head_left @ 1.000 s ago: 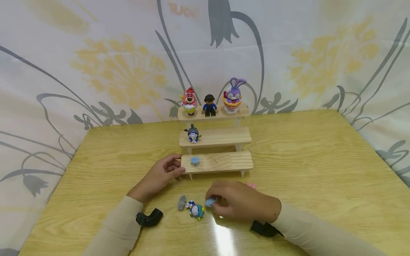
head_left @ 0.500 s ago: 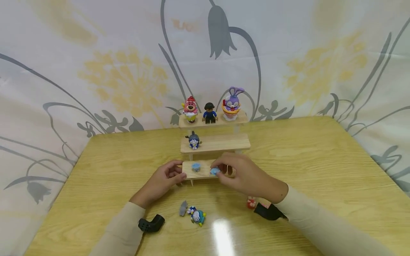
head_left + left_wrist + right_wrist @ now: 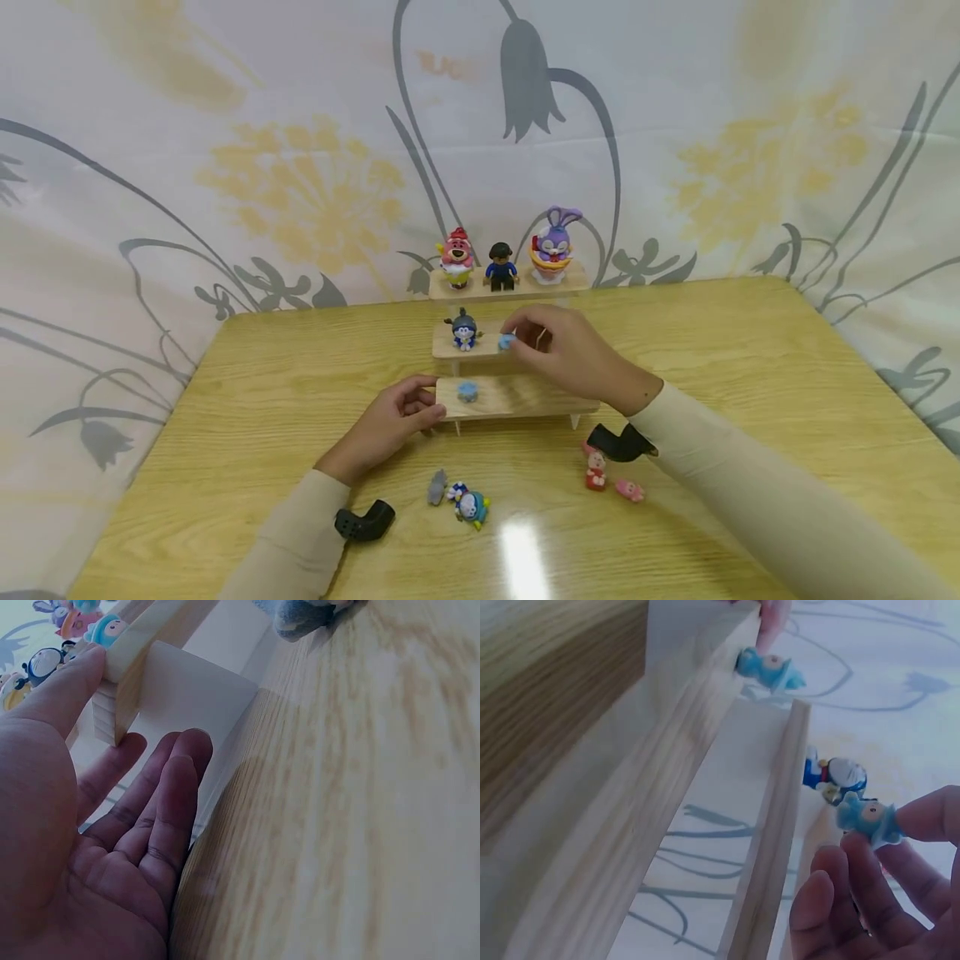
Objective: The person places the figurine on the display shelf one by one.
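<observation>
My right hand [image 3: 573,354] pinches a small light-blue figurine [image 3: 868,819] between thumb and fingertips, close over the middle tier [image 3: 486,343] of a wooden display stand. Left of it on that tier is a dark-haired blue-and-white figurine [image 3: 464,332]. A similar light-blue figurine [image 3: 467,392] stands near the left end of the lowest tier [image 3: 528,396]. My left hand [image 3: 393,421] grips that tier's left end. In the left wrist view the thumb lies on the tier's edge and a fingertip is beneath, with the other fingers extended below.
The top tier carries a pink bear figurine [image 3: 457,258], a blue-shirted toy man [image 3: 501,267] and a purple rabbit figurine [image 3: 553,246]. In front lie a grey figurine [image 3: 437,487], a teal figurine [image 3: 471,506], a red-and-white figurine [image 3: 596,471] and a pink one [image 3: 629,490].
My right hand has carried the light-blue figurine from the table up past the lowest tier to the middle tier. The left hand keeps its grip on the stand.
</observation>
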The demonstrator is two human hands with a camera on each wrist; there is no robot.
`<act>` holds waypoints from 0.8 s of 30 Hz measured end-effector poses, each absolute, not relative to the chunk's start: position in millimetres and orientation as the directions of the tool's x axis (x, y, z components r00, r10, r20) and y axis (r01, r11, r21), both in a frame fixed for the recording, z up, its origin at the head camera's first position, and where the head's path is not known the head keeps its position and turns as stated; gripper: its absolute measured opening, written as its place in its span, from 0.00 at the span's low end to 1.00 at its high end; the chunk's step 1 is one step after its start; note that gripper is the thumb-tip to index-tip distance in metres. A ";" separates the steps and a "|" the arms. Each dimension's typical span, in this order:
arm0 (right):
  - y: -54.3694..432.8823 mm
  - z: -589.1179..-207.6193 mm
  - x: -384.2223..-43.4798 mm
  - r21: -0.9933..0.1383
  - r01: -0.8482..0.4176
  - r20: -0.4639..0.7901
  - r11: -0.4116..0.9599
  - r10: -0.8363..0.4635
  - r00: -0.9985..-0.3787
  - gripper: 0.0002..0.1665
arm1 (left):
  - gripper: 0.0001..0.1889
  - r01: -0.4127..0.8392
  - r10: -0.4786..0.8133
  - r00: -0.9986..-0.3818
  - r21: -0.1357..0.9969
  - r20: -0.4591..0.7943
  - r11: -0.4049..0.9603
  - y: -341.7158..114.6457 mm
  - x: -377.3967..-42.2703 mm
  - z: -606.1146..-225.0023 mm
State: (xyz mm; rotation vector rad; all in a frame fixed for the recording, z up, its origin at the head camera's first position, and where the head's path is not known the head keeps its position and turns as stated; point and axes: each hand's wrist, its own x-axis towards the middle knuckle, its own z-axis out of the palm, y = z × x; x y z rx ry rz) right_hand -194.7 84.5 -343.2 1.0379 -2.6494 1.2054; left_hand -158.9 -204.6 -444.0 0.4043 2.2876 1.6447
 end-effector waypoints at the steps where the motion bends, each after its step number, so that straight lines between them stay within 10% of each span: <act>1: 83.6 -343.6 -197.4 -0.653 -0.588 0.300 0.478 -0.551 -0.779 0.09 | 0.30 0.054 0.392 -0.917 0.950 -0.076 0.309 -204.5 -158.8 -444.2; 24: 74.4 -344.7 -219.5 -0.647 -0.538 0.217 0.540 -0.546 -0.809 0.10 | 0.30 0.049 0.382 -0.921 0.946 -0.081 0.319 -202.6 -158.4 -442.2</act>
